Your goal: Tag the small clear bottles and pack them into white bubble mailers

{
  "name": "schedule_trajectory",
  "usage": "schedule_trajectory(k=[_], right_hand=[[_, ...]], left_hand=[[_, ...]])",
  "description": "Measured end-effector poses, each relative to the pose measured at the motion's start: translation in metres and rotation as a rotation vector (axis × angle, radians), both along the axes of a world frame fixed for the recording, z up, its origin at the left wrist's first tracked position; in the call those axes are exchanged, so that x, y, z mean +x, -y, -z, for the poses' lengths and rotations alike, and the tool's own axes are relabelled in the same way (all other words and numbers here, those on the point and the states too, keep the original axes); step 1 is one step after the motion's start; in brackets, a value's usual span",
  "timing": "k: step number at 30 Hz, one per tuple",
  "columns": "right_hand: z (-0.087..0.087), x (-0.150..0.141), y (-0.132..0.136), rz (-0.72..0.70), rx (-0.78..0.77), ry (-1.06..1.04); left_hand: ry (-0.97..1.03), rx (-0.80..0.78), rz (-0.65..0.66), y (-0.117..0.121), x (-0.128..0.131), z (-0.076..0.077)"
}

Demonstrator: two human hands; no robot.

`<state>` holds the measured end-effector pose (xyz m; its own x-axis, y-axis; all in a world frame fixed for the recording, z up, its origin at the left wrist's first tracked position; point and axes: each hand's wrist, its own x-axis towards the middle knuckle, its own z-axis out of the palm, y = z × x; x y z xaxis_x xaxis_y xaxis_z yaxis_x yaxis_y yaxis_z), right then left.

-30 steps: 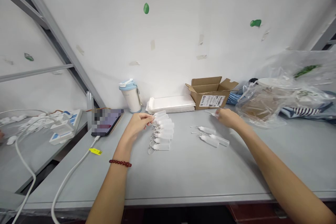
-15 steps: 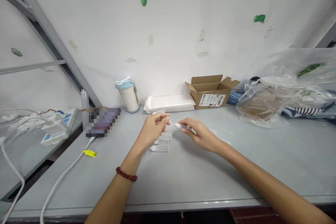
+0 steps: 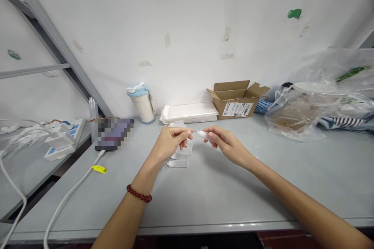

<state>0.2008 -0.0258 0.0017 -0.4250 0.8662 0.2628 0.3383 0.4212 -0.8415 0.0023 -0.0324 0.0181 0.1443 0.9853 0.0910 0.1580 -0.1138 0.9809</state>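
My left hand (image 3: pixel 175 140) is closed in a pinch on the end of a thin dark strand (image 3: pixel 195 131), thread or wire, I cannot tell which. That strand runs to the pointed white tip of a small translucent plastic tube (image 3: pixel 201 134). Fingers and thumb of my right hand (image 3: pixel 219 138) are wrapped round this tube, hiding most of its body. Both hands are held just above the table. Beneath and beside my left hand lie several similar translucent tubes (image 3: pixel 179 163) in a row, some with thin loops at their ends; my hand partly covers them.
On the grey table (image 3: pixel 222 198), a stack of white sheets or trays (image 3: pixel 189 113) and an open cardboard box (image 3: pixel 238 105) stand against the wall. A blue-lidded cup (image 3: pixel 142 105), a blurred-out device (image 3: pixel 113 134) with a white cable (image 3: pixel 73 190) and a power strip are leftward. Plastic bags (image 3: pixel 295 116) lie right.
My right hand has turned and its fingers now curl further round the tube. The strand between the hands looks darker and straighter. The camera view has shifted slightly.
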Motion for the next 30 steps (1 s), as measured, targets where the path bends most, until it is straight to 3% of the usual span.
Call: schedule_trajectory(k=[15, 30], right_hand=[[0.0004, 0.0016, -0.0002, 0.039, -0.001, 0.0], [-0.0015, 0.0025, -0.0014, 0.036, 0.012, 0.03]], left_hand=[[-0.087, 0.014, 0.088, 0.0009, -0.0004, 0.0008], [-0.095, 0.03, 0.09, 0.0021, -0.0002, 0.0001]])
